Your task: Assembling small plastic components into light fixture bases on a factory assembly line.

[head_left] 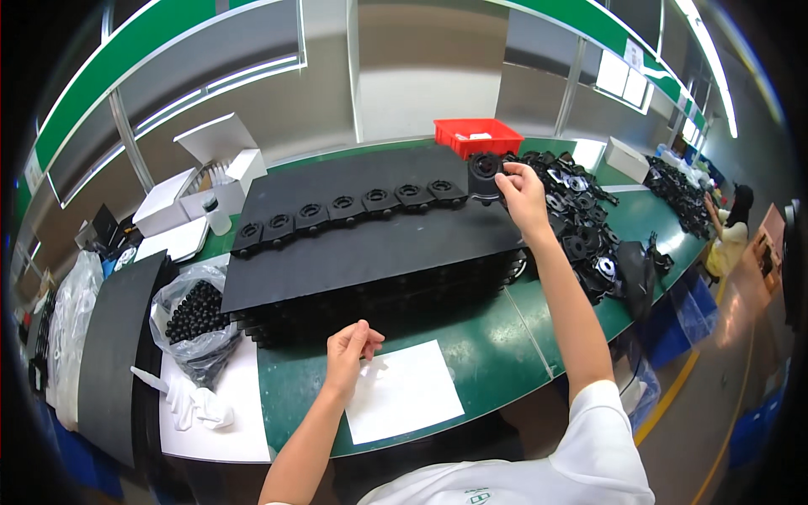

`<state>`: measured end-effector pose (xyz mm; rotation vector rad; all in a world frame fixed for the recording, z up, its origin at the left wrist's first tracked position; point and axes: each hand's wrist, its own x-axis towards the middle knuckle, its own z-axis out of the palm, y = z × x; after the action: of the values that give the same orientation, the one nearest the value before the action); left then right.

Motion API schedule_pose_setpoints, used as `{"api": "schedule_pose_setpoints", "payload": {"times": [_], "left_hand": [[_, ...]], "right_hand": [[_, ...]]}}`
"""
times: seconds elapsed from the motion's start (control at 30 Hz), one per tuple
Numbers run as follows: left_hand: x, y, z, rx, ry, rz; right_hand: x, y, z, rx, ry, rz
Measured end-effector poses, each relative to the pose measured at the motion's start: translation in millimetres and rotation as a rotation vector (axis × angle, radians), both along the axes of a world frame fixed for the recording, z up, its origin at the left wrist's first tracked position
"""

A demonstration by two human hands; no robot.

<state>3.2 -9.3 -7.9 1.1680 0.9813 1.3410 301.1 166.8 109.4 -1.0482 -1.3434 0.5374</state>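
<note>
My right hand [525,195] grips a black plastic part with a round ringed centre [485,172] at the right end of a row of similar parts [342,204]. The row runs across a black sheet [379,252], which lies on top of a stack of layers with more black parts showing at the edges. Nearer to me, my left hand [349,352] hovers by a white paper sheet [408,394], its fingers curled together. Whatever they may hold is hidden.
A heap of black parts [581,219] covers the bench at right, near a red bin [478,135]. To the left are a plastic bag of black balls [199,316], white gloves [198,406], white boxes [168,202] and a small bottle [217,217]. Another person [730,231] works far right.
</note>
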Motion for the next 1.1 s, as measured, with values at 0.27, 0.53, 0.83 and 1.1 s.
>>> {"api": "schedule_pose_setpoints", "payload": {"times": [0.27, 0.53, 0.83, 1.1], "left_hand": [[-3, 2, -1, 0.019, 0.003, 0.008], [-1, 0, 0, 0.007, -0.023, 0.010], [2, 1, 1, 0.039, -0.004, 0.063], [-17, -13, 9, 0.376, 0.266, 0.340]], "right_hand": [[19, 84, -19, -0.280, -0.486, -0.200], [38, 37, 8, -0.473, -0.185, 0.125], [55, -78, -104, 0.297, -0.604, -0.310], [32, -141, -123, 0.128, -0.882, -0.260]]}}
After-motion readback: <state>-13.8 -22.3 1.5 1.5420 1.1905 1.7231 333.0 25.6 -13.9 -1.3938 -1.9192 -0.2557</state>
